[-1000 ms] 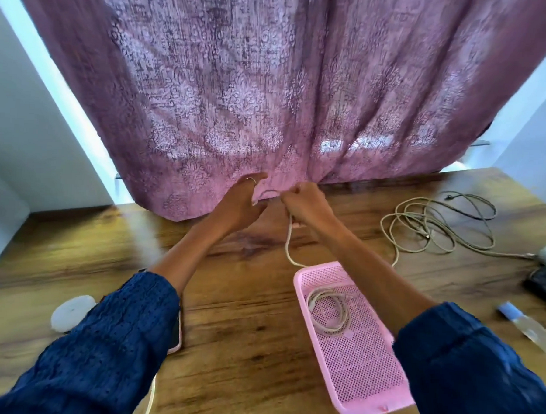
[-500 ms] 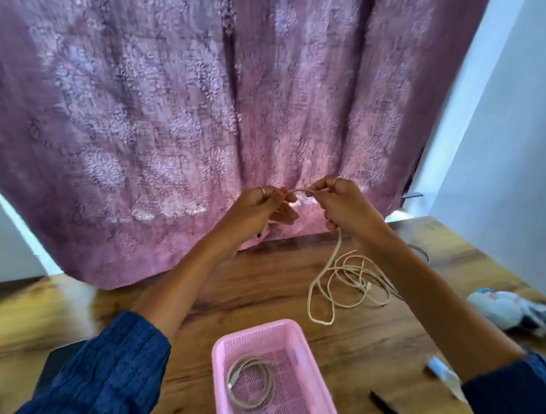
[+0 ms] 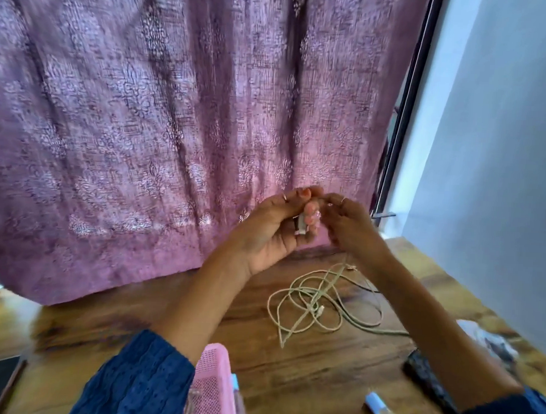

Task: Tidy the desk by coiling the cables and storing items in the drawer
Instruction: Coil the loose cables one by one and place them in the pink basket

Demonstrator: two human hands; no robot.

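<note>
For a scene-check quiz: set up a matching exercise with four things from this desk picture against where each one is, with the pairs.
Things:
1. white plug
2. beige cable
3. pink basket
4. curtain

Places:
A. hanging behind the desk
B. bottom edge, by the left sleeve
C. gripped in the left hand
D. loosely looped on the wood, one strand rising to the right hand

Pairs: 1-C, 2-D, 3-B, 4-A

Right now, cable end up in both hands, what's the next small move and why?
Probably wrap a first loop round the left hand, which grips the plug end, while the right hand feeds cable. Most of the beige cable lies in a loose tangle on the wooden desk, uncoiled.
</note>
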